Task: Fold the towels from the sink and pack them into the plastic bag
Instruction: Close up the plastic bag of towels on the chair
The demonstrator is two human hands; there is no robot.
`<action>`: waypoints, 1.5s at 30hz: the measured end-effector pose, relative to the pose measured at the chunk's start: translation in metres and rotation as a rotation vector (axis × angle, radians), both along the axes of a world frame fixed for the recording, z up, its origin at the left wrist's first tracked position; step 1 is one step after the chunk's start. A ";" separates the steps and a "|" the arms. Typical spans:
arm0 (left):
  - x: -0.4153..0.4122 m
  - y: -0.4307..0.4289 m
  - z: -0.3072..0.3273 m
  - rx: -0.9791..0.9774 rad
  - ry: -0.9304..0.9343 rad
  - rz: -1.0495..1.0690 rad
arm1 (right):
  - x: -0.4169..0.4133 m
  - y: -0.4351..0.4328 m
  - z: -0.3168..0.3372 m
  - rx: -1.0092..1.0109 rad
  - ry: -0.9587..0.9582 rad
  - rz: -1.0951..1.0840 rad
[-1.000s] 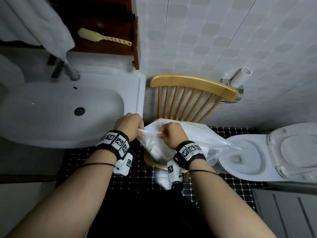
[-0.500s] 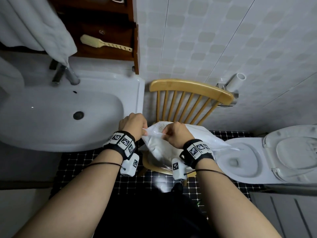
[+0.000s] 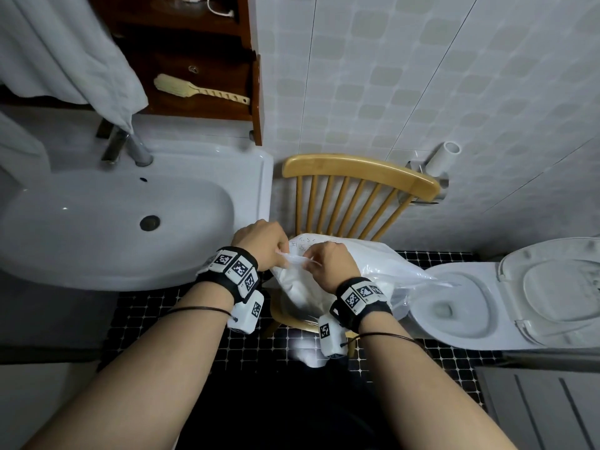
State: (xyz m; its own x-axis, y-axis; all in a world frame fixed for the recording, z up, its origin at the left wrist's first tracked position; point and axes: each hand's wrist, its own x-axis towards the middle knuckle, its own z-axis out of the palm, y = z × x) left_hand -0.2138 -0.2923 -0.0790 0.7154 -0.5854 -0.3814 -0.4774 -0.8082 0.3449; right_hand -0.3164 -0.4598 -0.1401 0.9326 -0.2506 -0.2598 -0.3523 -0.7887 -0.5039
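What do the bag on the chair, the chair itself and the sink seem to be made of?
Bag: thin, clear plastic film with a glossy look; it crinkles, and white contents show through it.
Chair: probably varnished wood; it has a honey colour, round spindles and a soft sheen.
Sink: likely glazed ceramic; the white surface is smooth, with small bright highlights.

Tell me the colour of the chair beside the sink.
The chair is light yellowish wood with a spindle back; the head view shows it best.

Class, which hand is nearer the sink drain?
Left. The left hand pinches the plastic bag beside the sink; the right hand pinches it farther from the drain, over the chair.
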 end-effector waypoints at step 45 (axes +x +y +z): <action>-0.022 -0.024 -0.050 0.112 -0.281 -0.112 | -0.026 -0.009 -0.031 0.044 -0.094 -0.145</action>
State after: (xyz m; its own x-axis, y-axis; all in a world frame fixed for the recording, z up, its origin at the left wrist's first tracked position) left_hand -0.2359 -0.3165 -0.1292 0.7351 -0.6323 -0.2446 -0.6297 -0.7705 0.0993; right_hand -0.3428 -0.4686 -0.1716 0.9080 -0.3751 -0.1867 -0.4108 -0.7095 -0.5726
